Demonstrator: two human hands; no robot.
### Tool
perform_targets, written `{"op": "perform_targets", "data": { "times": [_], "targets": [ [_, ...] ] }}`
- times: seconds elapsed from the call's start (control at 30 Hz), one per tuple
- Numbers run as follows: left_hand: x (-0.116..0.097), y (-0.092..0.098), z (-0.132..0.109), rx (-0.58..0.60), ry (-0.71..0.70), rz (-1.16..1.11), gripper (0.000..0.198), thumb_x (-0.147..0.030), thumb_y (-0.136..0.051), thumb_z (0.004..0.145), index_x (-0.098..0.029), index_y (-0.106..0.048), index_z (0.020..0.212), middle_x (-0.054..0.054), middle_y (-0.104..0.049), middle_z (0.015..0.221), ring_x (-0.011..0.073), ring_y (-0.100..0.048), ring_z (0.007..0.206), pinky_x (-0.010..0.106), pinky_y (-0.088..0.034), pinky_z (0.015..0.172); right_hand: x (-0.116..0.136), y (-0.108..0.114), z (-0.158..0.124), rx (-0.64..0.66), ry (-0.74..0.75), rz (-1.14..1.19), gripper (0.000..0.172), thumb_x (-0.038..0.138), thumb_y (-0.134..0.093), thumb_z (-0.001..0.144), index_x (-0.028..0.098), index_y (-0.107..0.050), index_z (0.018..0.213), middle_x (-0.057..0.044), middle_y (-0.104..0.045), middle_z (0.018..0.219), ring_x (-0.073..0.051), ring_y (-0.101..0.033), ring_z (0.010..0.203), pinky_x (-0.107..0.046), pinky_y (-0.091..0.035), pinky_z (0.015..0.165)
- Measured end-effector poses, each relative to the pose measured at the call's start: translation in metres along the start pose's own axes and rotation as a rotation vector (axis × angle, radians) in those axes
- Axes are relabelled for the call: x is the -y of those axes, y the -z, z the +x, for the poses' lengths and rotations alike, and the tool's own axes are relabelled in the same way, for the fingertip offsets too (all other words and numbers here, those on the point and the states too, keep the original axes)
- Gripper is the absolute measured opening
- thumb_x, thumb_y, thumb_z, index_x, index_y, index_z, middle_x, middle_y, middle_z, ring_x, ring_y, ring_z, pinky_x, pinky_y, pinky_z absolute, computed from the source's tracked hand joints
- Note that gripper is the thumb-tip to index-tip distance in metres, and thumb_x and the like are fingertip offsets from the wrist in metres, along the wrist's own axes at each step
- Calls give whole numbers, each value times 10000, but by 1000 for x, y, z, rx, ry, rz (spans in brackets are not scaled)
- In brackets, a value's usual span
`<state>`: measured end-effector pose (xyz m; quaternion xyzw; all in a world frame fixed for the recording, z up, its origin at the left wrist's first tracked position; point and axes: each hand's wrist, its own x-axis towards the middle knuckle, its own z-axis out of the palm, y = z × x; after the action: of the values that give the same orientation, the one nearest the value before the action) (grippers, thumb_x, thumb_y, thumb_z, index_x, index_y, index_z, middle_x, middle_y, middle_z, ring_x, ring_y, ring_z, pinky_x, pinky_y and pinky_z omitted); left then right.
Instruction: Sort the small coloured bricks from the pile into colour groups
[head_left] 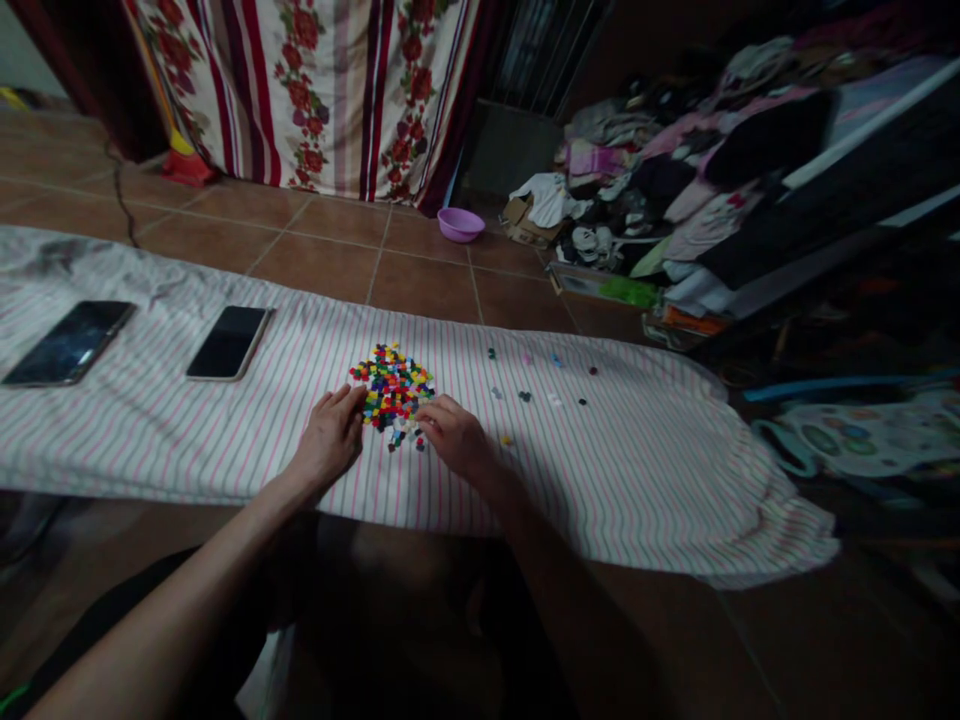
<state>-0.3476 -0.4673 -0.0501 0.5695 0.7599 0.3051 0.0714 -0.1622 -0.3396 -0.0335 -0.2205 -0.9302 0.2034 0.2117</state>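
Both bare forearms reach forward and converge. The left forearm [225, 535] slants rightward to the left hand [330, 430], palm down, fingers loosely extended; the right forearm [551, 555] slants leftward, the right hand's [455, 435] fingers curled inward.

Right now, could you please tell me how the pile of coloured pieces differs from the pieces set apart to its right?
The pile is crowded together, while the set-apart pieces lie spaced out in small spots. The pile is much larger and holds far more pieces than the set-apart pieces. The pile has the left hand and right hand at its edges; no hand touches the set-apart pieces. Both lie on the striped cloth.
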Motion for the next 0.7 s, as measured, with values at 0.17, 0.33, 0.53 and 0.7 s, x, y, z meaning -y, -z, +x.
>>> {"op": "perform_targets", "data": {
  "times": [0.17, 0.33, 0.53, 0.7],
  "targets": [
    [0, 0, 0, -31, 5, -28, 470, -253, -362, 882, -168, -468, 1332, 100, -584, 1315, 261, -431, 1327, 511, -327, 1118, 11, -12, 17, 16, 42, -78, 164, 156, -501, 913, 196, -659, 900, -65, -604, 925, -184, -572, 906, -296, -473, 799],
    [0, 0, 0, -21, 4, -16, 470, -277, -395, 868, -158, -472, 1316, 117, -592, 1297, 267, -459, 1301, 500, -344, 1110, 18, -13, 24, 52, -62, -158, 153, 165, -516, 911, 191, -656, 966, -76, -596, 966, -192, -577, 888, -294, -471, 763],
    [-1, 0, 0, -23, -19, 11, 463, -290, -395, 861, -155, -469, 1298, 123, -590, 1294, 281, -444, 1313, 505, -342, 1104, 17, -17, 26, 62, -69, -149, 132, 159, -533, 903, 185, -661, 885, -75, -614, 922, -196, -579, 892, -309, -485, 795],
    [-2, -1, 1, -26, -24, 35, 459, -276, -388, 858, -121, -479, 1280, 149, -592, 1281, 290, -450, 1304, 502, -352, 1094, 9, -21, 25, -11, -60, -124, 146, 132, -531, 893, 185, -666, 877, -74, -625, 892, -201, -579, 892, -324, -492, 807]
  ]
}}
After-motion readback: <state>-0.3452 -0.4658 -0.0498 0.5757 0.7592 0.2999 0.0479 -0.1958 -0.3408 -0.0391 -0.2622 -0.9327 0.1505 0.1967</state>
